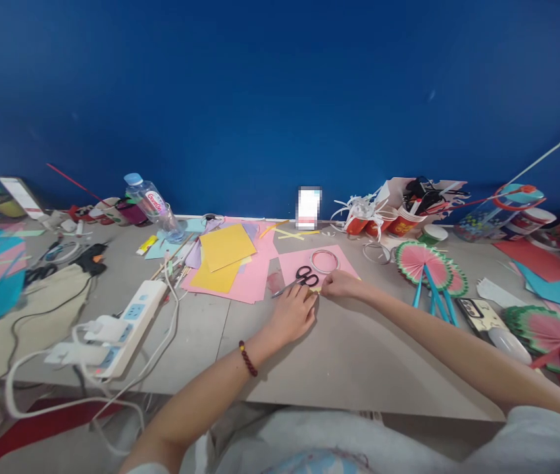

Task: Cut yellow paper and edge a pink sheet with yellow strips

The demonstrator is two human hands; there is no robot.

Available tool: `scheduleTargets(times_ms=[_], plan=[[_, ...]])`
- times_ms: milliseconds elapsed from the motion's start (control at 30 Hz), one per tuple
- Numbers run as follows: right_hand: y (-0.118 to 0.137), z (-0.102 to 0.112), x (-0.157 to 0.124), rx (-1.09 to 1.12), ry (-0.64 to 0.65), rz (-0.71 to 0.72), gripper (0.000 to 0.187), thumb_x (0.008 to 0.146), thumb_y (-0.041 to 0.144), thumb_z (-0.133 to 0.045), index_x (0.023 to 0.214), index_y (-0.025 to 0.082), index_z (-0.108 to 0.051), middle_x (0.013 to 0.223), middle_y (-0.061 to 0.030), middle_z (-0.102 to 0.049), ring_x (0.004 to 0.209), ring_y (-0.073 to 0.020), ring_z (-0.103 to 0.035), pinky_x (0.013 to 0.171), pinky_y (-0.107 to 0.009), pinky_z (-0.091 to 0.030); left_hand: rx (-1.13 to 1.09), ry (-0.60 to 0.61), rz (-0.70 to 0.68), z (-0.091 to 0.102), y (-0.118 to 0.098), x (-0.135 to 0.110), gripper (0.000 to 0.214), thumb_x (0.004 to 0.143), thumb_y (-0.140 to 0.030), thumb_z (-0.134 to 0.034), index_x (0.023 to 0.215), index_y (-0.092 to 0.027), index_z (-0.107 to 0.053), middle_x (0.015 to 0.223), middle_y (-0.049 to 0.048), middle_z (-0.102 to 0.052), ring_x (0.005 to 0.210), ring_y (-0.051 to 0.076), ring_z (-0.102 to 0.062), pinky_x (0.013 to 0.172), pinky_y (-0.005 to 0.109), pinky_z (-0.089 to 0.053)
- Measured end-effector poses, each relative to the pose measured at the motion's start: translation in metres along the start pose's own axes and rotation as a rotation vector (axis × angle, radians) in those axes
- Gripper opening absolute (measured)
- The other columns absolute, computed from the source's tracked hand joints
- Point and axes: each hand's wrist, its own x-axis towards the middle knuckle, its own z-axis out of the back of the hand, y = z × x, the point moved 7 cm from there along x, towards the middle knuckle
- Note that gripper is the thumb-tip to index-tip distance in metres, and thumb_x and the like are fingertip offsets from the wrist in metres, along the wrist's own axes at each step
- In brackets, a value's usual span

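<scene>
My left hand (293, 312), with a beaded bracelet at the wrist, rests on the table with fingers curled and pressed down. Close to its right, my right hand (341, 286) is closed in a pinch. A narrow yellow paper strip (316, 289) shows between the fingertips of both hands, its ends mostly hidden by the fingers. Black-handled scissors (306, 276) lie just beyond my left hand, blades pointing left. Under them is a pink sheet (292, 260), which also carries a clear ring-shaped roll of tape (325, 261).
Yellow sheets (228, 247) lie on pink paper to the left. Further left are a power strip (134, 322) with white cables and a tilted plastic bottle (154, 204). Paper cups (405, 222), watermelon-patterned fans (424, 264) and a phone (477, 315) stand or lie at right.
</scene>
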Motion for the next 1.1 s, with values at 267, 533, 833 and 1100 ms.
scheduleTargets(times_ms=[267, 533, 833, 1100], plan=[[0.001, 0.000, -0.001, -0.016, -0.004, -0.029, 0.010, 0.063, 0.025, -0.061, 0.059, 0.017, -0.066, 0.062, -0.0014, -0.059, 0.066, -0.0159, -0.057, 0.050, -0.022, -0.033, 0.097, 0.056, -0.016, -0.004, -0.007, 0.001, 0.035, 0.086, -0.020, -0.047, 0.121, -0.015, -0.050, 0.110, 0.0109, -0.055, 0.103, 0.026, -0.049, 0.086, 0.040, -0.042], [0.002, -0.002, -0.003, -0.059, -0.060, -0.001, 0.014, 0.065, 0.025, -0.058, 0.053, 0.018, -0.062, 0.057, -0.0025, -0.059, 0.061, -0.0156, -0.057, 0.049, -0.023, -0.031, 0.060, 0.055, -0.001, -0.007, -0.007, 0.002, 0.035, 0.086, -0.020, -0.047, 0.121, -0.016, -0.049, 0.112, 0.0124, -0.055, 0.103, 0.028, -0.049, 0.085, 0.042, -0.041], [0.000, -0.005, -0.002, -0.078, -0.136, 0.024, 0.015, 0.068, 0.028, -0.057, 0.070, 0.018, -0.069, 0.075, -0.0067, -0.068, 0.072, -0.0190, -0.061, 0.054, -0.024, -0.033, 0.089, 0.061, -0.004, -0.007, -0.008, 0.001, 0.035, 0.086, -0.020, -0.048, 0.121, -0.014, -0.049, 0.113, 0.0132, -0.054, 0.104, 0.028, -0.049, 0.086, 0.042, -0.041], [-0.007, -0.004, -0.016, -0.035, -0.250, 0.217, 0.015, 0.076, 0.019, -0.051, 0.075, 0.015, -0.066, 0.069, -0.0033, -0.065, 0.066, -0.0147, -0.057, 0.058, -0.022, -0.036, 0.088, 0.056, 0.009, -0.007, -0.008, 0.001, 0.032, 0.086, -0.020, -0.048, 0.118, -0.016, -0.050, 0.111, 0.0125, -0.055, 0.103, 0.028, -0.049, 0.086, 0.042, -0.041]])
